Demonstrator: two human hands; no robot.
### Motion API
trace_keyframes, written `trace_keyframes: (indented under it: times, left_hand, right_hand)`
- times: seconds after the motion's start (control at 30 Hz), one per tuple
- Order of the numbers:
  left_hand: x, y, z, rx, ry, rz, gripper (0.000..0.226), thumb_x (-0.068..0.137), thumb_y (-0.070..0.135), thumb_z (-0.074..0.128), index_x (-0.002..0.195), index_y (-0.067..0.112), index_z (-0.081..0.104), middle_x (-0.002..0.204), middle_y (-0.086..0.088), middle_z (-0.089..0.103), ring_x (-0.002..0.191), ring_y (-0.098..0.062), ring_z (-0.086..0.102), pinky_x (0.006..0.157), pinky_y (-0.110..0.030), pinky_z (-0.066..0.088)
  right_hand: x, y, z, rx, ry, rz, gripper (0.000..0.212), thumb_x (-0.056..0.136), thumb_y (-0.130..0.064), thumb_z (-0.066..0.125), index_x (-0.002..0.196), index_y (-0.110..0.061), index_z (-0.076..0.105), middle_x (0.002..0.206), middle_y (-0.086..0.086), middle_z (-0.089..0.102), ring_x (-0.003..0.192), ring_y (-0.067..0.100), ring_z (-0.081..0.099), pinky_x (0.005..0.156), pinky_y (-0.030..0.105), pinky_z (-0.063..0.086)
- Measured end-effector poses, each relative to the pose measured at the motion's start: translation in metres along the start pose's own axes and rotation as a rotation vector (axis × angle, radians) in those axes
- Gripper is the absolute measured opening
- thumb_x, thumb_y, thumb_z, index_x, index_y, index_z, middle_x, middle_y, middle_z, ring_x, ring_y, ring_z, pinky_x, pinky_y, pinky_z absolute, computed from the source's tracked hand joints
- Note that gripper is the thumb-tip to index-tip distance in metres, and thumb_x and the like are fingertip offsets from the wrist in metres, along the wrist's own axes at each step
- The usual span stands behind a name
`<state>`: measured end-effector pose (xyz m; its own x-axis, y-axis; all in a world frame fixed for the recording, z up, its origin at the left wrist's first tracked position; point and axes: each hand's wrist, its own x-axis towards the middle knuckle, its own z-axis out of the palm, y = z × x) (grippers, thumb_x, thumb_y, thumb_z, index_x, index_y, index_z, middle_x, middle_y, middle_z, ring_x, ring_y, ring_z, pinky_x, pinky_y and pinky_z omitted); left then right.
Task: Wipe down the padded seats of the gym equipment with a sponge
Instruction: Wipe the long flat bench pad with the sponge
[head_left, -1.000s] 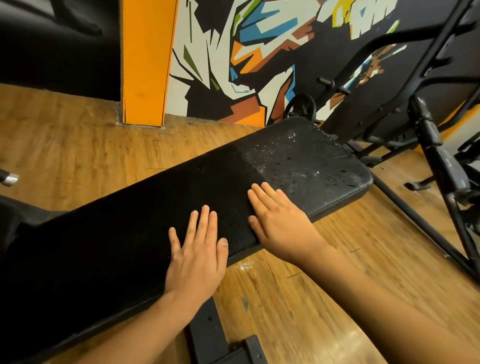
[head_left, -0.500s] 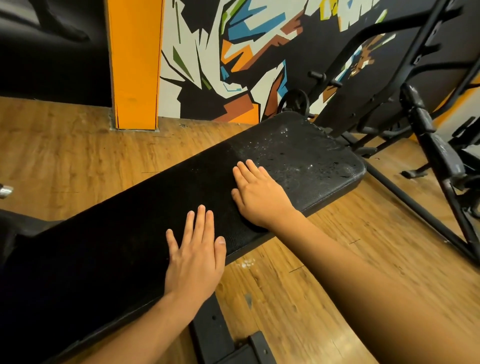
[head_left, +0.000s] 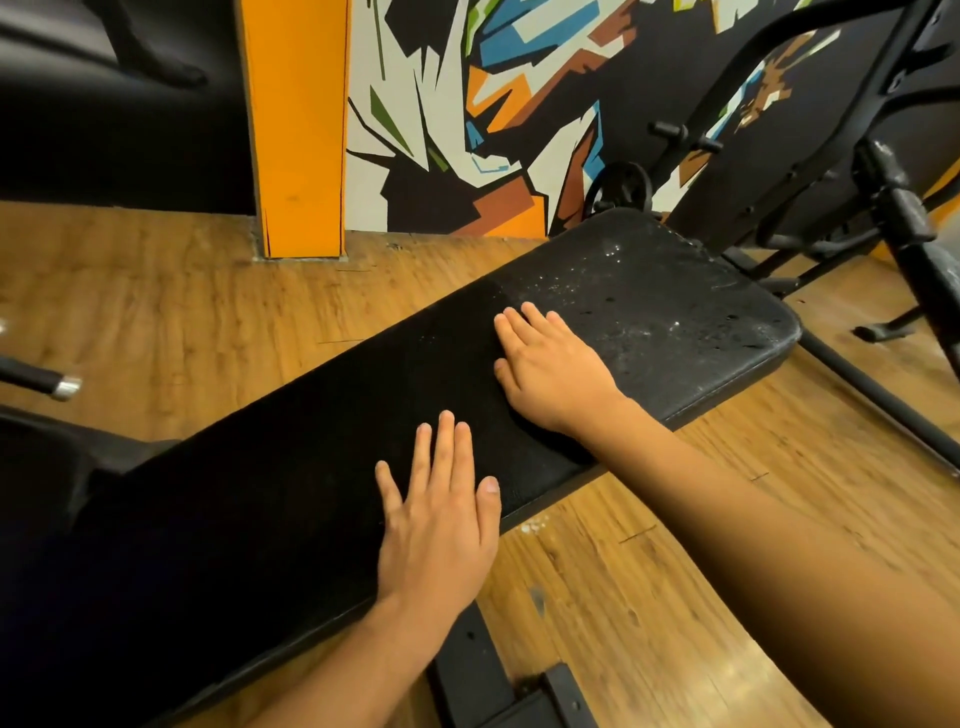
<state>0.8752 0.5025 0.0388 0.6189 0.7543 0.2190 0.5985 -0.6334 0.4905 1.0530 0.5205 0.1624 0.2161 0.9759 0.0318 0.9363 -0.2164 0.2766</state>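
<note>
One padded seat (head_left: 649, 312), long and black, runs diagonally above the wooden floor (head_left: 156, 312). Two hands rest on it, both flat, fingers straight, gripping nothing. Left hand (head_left: 441, 525) at the near edge, mid-pad. Right hand (head_left: 550, 369) further along, just short of the greyer end dotted with white specks (head_left: 618, 270). Whether anything lies under the right palm cannot be told. One orange pillar (head_left: 298, 124) and one mural wall (head_left: 457, 171) behind.

- Your left hand (head_left: 439, 525) is bare, its nails cut short.
- Your right hand (head_left: 550, 374) is bare as well.
- Your left forearm (head_left: 353, 670) and right forearm (head_left: 779, 530) are bare as far as they show.
</note>
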Motion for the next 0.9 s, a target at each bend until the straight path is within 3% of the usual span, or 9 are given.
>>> trace_keyframes:
  times: [0.23, 0.37, 0.47, 0.6, 0.9]
  left_hand:
    - [0.001, -0.005, 0.007, 0.027, 0.003, -0.013, 0.073, 0.1, 0.056, -0.013, 0.159, 0.022, 0.012, 0.168, 0.003, 0.007, 0.154, -0.018, 0.008, 0.119, -0.057, 0.012]
    - [0.005, -0.005, 0.007, 0.077, -0.03, -0.018, 0.064, 0.107, 0.049, 0.004, 0.156, 0.017, 0.031, 0.164, -0.002, 0.027, 0.149, -0.022, 0.028, 0.112, -0.058, 0.027]
    - [0.004, -0.003, 0.003, 0.067, -0.041, 0.0, 0.067, 0.106, 0.051, -0.002, 0.158, 0.018, 0.023, 0.166, -0.001, 0.019, 0.152, -0.023, 0.021, 0.116, -0.059, 0.022]
    - [0.0, -0.003, 0.002, -0.003, -0.005, 0.005, 0.079, 0.09, 0.058, -0.028, 0.158, 0.024, -0.008, 0.167, 0.007, -0.014, 0.154, -0.015, -0.012, 0.122, -0.055, -0.001]
    - [0.001, -0.001, 0.001, 0.032, 0.011, -0.025, 0.071, 0.1, 0.054, -0.012, 0.159, 0.021, 0.011, 0.167, 0.002, 0.007, 0.154, -0.018, 0.007, 0.12, -0.06, 0.018]
  right_hand:
    - [0.086, -0.002, 0.005, -0.034, -0.022, 0.026, 0.062, 0.109, -0.037, 0.028, 0.159, -0.002, 0.02, 0.165, 0.017, 0.026, 0.155, 0.033, 0.015, 0.124, 0.044, 0.013]
    - [0.124, 0.0, 0.002, -0.028, -0.056, 0.047, 0.063, 0.109, -0.037, 0.024, 0.161, -0.004, 0.013, 0.169, 0.015, 0.017, 0.157, 0.032, 0.007, 0.126, 0.044, 0.006]
    - [0.129, -0.001, 0.005, -0.032, -0.048, 0.056, 0.062, 0.11, -0.036, 0.022, 0.162, -0.004, 0.012, 0.169, 0.015, 0.014, 0.157, 0.032, 0.006, 0.127, 0.044, 0.005]
    - [0.105, 0.0, 0.003, 0.008, -0.041, 0.042, 0.062, 0.11, -0.037, 0.026, 0.162, -0.005, 0.013, 0.169, 0.014, 0.015, 0.157, 0.03, 0.007, 0.126, 0.043, 0.006]
    - [-0.03, 0.001, -0.006, 0.041, 0.007, 0.004, 0.061, 0.11, -0.039, 0.029, 0.162, -0.009, 0.016, 0.168, 0.011, 0.021, 0.156, 0.026, 0.013, 0.126, 0.04, 0.007]
